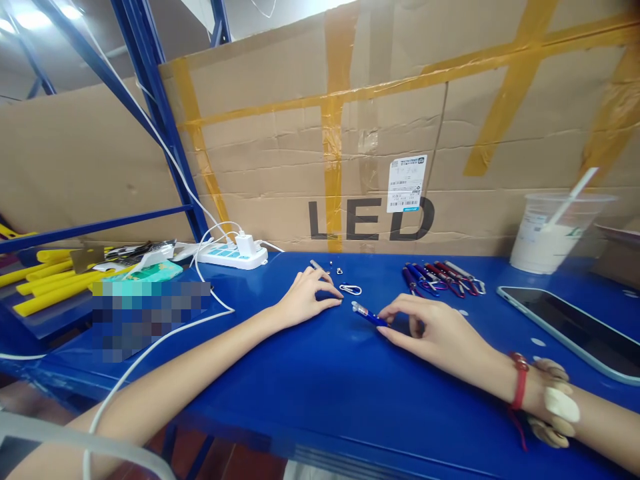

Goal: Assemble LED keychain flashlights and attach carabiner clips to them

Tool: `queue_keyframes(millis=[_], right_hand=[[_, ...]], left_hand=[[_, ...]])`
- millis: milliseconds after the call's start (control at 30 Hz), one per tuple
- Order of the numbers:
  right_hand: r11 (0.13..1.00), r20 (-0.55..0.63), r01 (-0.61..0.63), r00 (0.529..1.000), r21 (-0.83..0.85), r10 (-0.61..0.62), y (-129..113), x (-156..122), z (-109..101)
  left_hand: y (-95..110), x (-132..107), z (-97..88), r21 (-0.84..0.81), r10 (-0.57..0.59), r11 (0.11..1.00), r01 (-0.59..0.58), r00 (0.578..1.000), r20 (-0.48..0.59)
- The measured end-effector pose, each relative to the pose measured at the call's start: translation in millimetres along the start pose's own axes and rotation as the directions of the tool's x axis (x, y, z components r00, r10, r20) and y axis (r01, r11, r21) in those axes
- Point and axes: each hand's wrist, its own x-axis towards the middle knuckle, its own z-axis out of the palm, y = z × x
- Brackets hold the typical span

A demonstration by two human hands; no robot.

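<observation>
- Right hand [431, 327]: we pinch the blue tube [369, 314] lightly by one end, clear tip exposed, between the front and back edges of the surface [310, 387].
- Left hand [306, 298]: we hold thumb and index apart beside the carabiner [351, 290].
- We guard the small parts [339, 271] toward the back edge.

The left hand [307, 298] hides part of a silvery tube [313, 264], and the tiny parts [340, 271] near it are too small to tell. The right hand [437, 327] covers one end of a blue tube [369, 315]. The label's [407, 183] fine print is unreadable, and the right edge cuts off the phone [575, 327].
</observation>
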Motion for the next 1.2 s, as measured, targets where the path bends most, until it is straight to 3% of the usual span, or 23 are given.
queue_keyframes(millis=[167, 300, 467, 600, 933, 1200], right_hand=[[0.999, -0.018, -0.022, 1.000, 0.041, 0.023, -1, 1, 0], [0.996, -0.038, -0.033, 0.999, 0.080, 0.036, 1, 2, 1], [0.994, -0.042, -0.032, 0.998, 0.100, 0.036, 0, 3, 0], [0.993, -0.040, -0.037, 0.998, 0.113, 0.042, -3, 2, 2], [0.993, -0.091, 0.033, 0.996, 0.113, -0.022, -7, 1, 1], [0.992, -0.106, 0.025, 0.994, 0.127, -0.012, -5, 0, 2]], left_hand=[[7, 0, -1.0, -0.072, 0.025, 0.997, -0.027, 0.999, -0.031], [19, -1, -6.0, -0.210, 0.026, 0.976, -0.064, 0.984, -0.176], [33, -3, -11.9, -0.276, 0.069, 0.941, -0.196, 0.908, -0.413], [40, -6, -10.7, -0.267, 0.131, 0.912, -0.311, 0.838, -0.530], [50, -8, -9.1, -0.255, 0.169, 0.882, -0.397, 0.771, -0.613], [49, -9, -8.4, -0.199, 0.222, 0.883, -0.425, 0.751, -0.622]])
